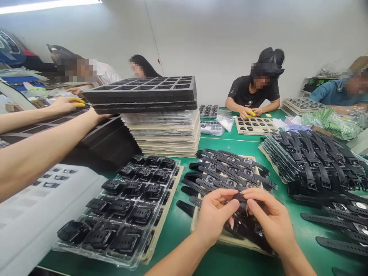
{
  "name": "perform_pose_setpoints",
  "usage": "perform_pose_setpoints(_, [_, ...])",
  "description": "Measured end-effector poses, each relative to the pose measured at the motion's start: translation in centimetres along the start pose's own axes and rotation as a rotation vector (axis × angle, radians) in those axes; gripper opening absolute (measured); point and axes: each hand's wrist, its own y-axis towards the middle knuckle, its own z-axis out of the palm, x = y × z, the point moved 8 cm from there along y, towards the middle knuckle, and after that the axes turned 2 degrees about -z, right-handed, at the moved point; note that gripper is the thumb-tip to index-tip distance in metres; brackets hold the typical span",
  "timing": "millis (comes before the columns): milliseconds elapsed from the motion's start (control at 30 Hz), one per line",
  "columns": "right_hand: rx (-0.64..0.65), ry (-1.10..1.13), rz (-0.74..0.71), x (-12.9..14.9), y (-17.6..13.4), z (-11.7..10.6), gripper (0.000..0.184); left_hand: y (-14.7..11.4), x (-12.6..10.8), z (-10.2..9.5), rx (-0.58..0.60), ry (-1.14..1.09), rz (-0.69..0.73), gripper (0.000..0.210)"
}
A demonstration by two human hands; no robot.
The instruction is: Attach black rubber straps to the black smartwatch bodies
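Over the near part of a cream tray [195, 220], my left hand [215, 212] and my right hand [268, 214] come together. Both are closed, with thumbs and fingertips pinching a black smartwatch [241, 209] by its strap; my fingers partly hide it. Several more black-strapped watches [230, 182] lie across that tray, straps spread, some with their sensor backs facing up. To the left, a clear plastic tray [133, 260] holds rows of watches [126, 239] with their straps curled closed. It rests on a cream tray.
Black foam grids [143, 101] top a tall stack of trays [169, 134]. A co-worker's arms [57, 149] reach in from the left beside more black foam [112, 142]. Stacked trays of watches [313, 153] stand at right on the green table [184, 184]. Several people sit opposite.
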Motion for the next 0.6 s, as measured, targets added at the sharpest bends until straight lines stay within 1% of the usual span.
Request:
perform_pose_setpoints(200, [0.046,-0.044,-0.049,0.3,-0.1,0.1,0.015,0.1,0.0,-0.2,0.001,0.056,0.016,0.054])
perform_pose_setpoints(333, [0.018,-0.032,-0.052,0.4,0.1,0.0,0.016,0.0,-0.1,-0.1,0.013,0.107,0.024,0.049])
perform_pose_setpoints(467, [0.068,-0.076,-0.092,0.7,0.3,0.4,0.015,0.0,-0.9,-0.2,-0.012,0.154,0.1,0.038])
perform_pose_setpoints(533, [0.083,-0.114,-0.082,0.5,0.1,0.5,0.016,0.0,-1.4,-0.2,-0.014,0.161,0.148,0.034])
perform_pose_setpoints(600, [0.08,-0.148,-0.045,-0.1,-0.1,0.5,0.021,0.0,-1.4,-0.1,-0.011,0.149,0.158,0.033])
